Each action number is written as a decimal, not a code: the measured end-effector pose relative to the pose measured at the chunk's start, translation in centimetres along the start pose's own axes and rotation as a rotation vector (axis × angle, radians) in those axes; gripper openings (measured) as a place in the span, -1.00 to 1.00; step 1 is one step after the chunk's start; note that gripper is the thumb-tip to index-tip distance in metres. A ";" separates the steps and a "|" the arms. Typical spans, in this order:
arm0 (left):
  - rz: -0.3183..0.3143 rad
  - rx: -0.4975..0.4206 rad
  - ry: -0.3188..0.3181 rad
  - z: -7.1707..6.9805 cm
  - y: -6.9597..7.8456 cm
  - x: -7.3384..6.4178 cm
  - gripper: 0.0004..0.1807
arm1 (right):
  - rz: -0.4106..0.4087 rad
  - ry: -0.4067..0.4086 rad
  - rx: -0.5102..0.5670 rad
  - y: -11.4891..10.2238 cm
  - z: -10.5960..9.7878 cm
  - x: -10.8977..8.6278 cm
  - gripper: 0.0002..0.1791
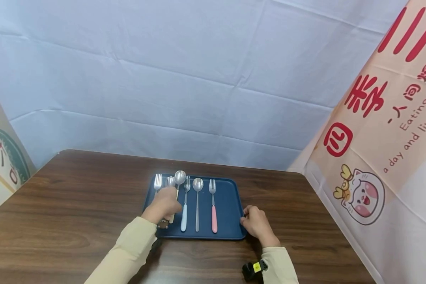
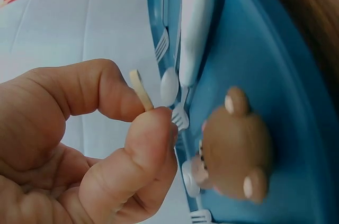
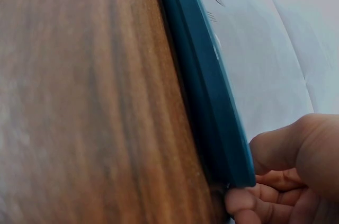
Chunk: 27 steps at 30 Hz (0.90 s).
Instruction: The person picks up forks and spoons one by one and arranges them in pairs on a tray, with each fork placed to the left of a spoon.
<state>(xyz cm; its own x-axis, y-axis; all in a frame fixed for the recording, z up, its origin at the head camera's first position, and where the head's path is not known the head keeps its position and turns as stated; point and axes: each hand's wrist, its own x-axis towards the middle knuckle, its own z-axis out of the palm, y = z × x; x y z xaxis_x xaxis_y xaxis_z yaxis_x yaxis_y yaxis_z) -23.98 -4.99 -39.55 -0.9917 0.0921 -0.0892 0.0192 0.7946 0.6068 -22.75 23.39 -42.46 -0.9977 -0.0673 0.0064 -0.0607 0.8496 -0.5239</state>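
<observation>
My left hand (image 1: 164,203) is over the left part of a blue tray (image 1: 230,197). Thumb and forefinger pinch the cream handle (image 2: 140,89) of a spoon (image 1: 180,177), whose bowl rises above the tray's far rim. Beneath that hand lies a spoon with a brown bear-head handle (image 2: 238,150); its bowl (image 1: 170,181) shows past the fingers. Left of it is a fork (image 1: 157,182), its handle hidden. To the right lie a fork with a pale blue handle (image 1: 184,219), a plain metal spoon (image 1: 197,197) and a fork with a pink handle (image 1: 214,219). My right hand (image 1: 257,223) grips the tray's right edge.
The tray lies on a dark brown wooden table (image 1: 92,205). A pale cloth (image 1: 145,79) hangs behind it, and a printed banner (image 1: 387,130) stands at the right. A black strap device (image 1: 250,270) is at my right wrist.
</observation>
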 end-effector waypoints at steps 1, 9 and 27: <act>0.003 -0.009 -0.002 0.1 0.1 0.0 -0.81 | 0.001 0.001 0.000 0.0 0.0 0.0 -0.82; -0.003 -0.042 -0.024 1.0 1.2 -0.1 -0.73 | 0.000 0.000 -0.004 0.1 0.1 0.1 -0.85; 0.028 -0.063 -0.058 2.6 3.5 0.0 -0.79 | -0.007 0.001 0.001 0.0 0.1 0.0 -0.86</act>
<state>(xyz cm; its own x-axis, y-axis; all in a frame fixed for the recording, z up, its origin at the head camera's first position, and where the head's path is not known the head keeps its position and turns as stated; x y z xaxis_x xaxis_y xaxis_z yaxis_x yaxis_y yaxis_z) -23.59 -0.63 -39.49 -0.9818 0.1499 -0.1162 0.0370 0.7523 0.6578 -22.72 23.35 -42.50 -0.9973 -0.0725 0.0110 -0.0674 0.8485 -0.5249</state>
